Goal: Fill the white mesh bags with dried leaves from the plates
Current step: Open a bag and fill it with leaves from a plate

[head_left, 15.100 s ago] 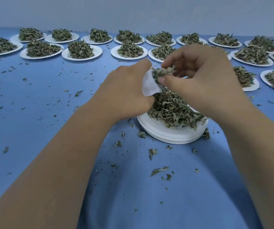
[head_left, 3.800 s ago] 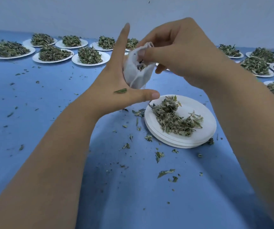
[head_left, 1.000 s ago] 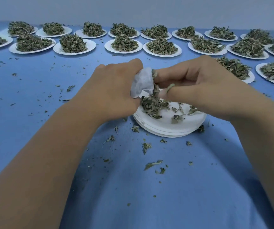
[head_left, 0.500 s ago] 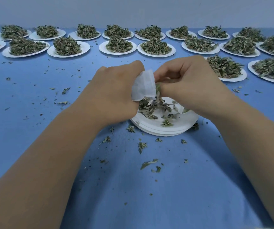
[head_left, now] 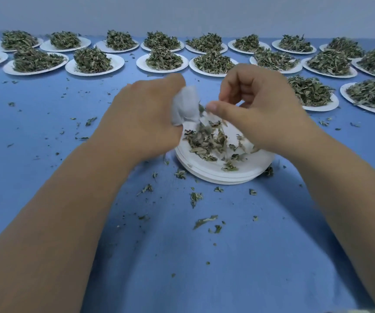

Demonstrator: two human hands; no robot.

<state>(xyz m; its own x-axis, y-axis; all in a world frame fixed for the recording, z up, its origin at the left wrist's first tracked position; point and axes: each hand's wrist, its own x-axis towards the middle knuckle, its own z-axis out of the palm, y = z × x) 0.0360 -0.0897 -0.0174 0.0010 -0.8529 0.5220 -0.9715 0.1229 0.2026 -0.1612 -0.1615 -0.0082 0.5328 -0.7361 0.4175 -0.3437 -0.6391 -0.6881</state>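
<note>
blue table (head_left: 46,168) — leaf-heaped white plates (head_left: 94,67) | plate stack (head_left: 222,175) | scattered leaf bits (head_left: 204,220)

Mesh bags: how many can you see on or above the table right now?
1. The white mesh bag is gripped in the left hand, above the left edge of the near plate stack. Others may be hidden or out of frame.

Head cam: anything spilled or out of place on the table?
Yes: dried leaf bits are strewn over the blue table cover, thickest in front and left of the near plate stack, off any plate. The left hand grips the white mesh bag above that stack's left edge. The heaped plates at the back look tidy.
</note>
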